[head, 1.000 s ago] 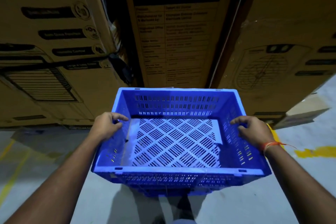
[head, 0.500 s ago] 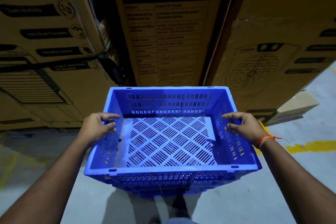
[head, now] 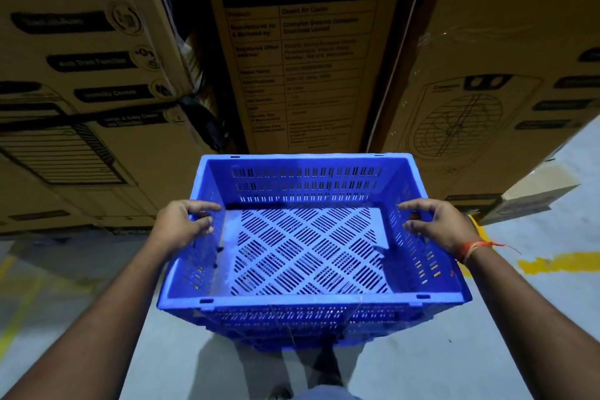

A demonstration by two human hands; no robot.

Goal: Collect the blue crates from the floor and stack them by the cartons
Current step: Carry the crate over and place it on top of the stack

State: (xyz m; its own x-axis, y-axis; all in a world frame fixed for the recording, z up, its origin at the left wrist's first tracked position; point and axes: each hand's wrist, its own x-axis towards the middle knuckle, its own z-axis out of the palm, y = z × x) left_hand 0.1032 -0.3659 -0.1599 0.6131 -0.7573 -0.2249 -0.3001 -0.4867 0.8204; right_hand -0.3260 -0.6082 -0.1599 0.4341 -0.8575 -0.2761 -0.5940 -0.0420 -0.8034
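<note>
Blue crate gripped both sides: L hand, R hand fingers clamped over rims. Cartons just behind; crates beneath, prob. stacked.

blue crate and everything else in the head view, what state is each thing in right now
blue crate: upright, empty, carried off the floor, close to the cartons
left hand: closed on the crate's left wall, fingers inside
right hand: closed on the crate's right wall, fingers inside
cartons: sealed, standing in a row
yellow floor marking: patchy, worn
</note>
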